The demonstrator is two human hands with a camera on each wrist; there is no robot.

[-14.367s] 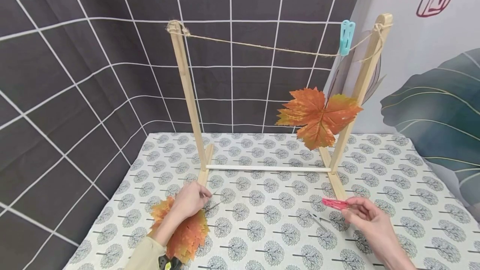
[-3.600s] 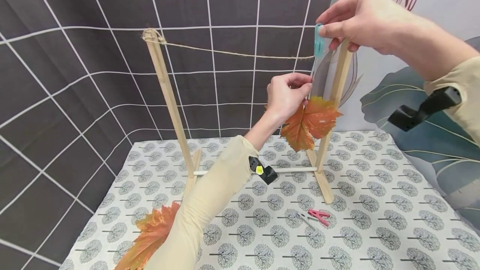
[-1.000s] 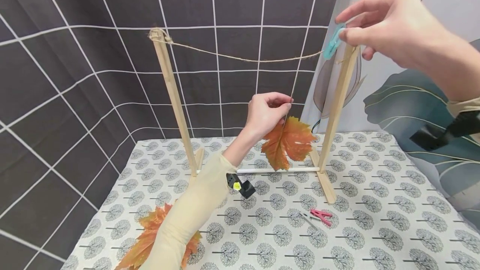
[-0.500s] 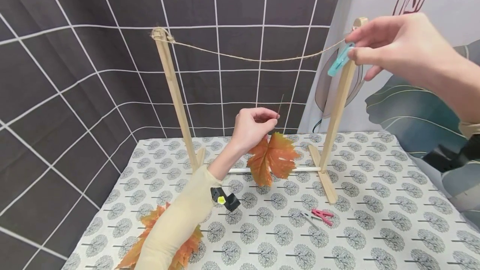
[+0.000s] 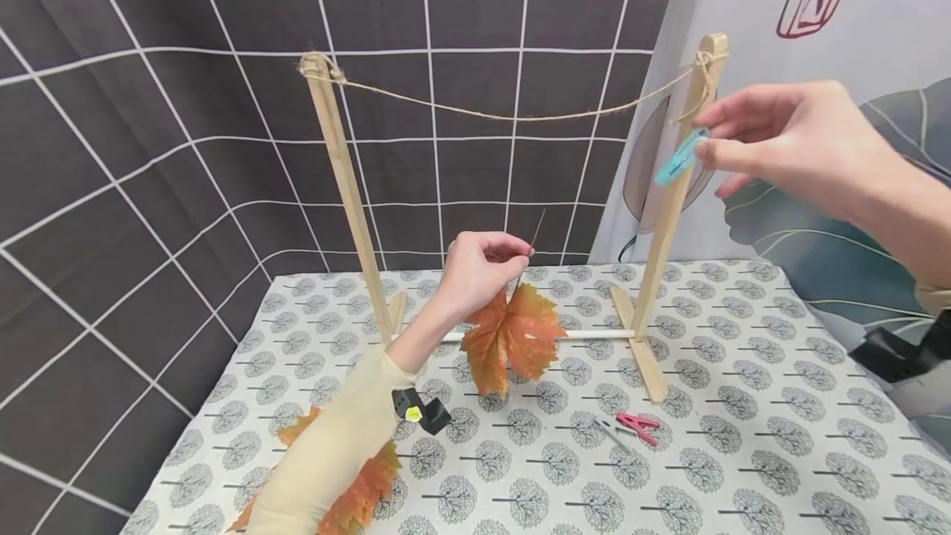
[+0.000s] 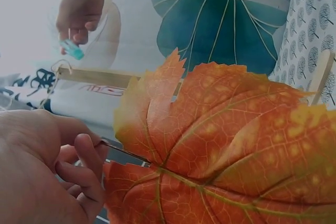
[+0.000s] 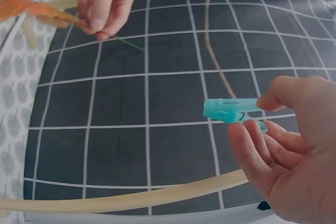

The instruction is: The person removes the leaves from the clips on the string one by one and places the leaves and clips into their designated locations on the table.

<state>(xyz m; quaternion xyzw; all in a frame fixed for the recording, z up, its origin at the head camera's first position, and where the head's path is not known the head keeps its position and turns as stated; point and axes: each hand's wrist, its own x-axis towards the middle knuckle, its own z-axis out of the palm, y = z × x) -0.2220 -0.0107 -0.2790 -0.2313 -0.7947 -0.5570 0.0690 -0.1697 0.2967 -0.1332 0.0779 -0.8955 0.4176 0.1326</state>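
My left hand (image 5: 479, 271) pinches the thin stem of an orange maple leaf (image 5: 513, 341), which hangs below the fingers in front of the rack's low white bar. In the left wrist view the leaf (image 6: 220, 145) fills much of the picture, its stem between thumb and fingers. My right hand (image 5: 802, 143) holds a light-blue clothespin (image 5: 682, 157) by its handle ends, beside the right wooden post (image 5: 672, 205). The right wrist view shows this clothespin (image 7: 226, 109) between thumb and fingers, with nothing in its mouth. A sagging twine line (image 5: 475, 112) runs between both posts, bare along its length.
More orange leaves (image 5: 371, 485) lie at the front left, partly under my left sleeve. A pink clothespin (image 5: 639, 428) and a slim grey item (image 5: 612, 434) lie on the tree-print tablecloth (image 5: 535, 469). The left post (image 5: 343, 180) stands before a dark gridded curtain.
The clothespin has come off the twine and moved down with my right hand. My left hand has carried the leaf down and left, away from the line. Earlier, the pink clothespin was laid on the table.
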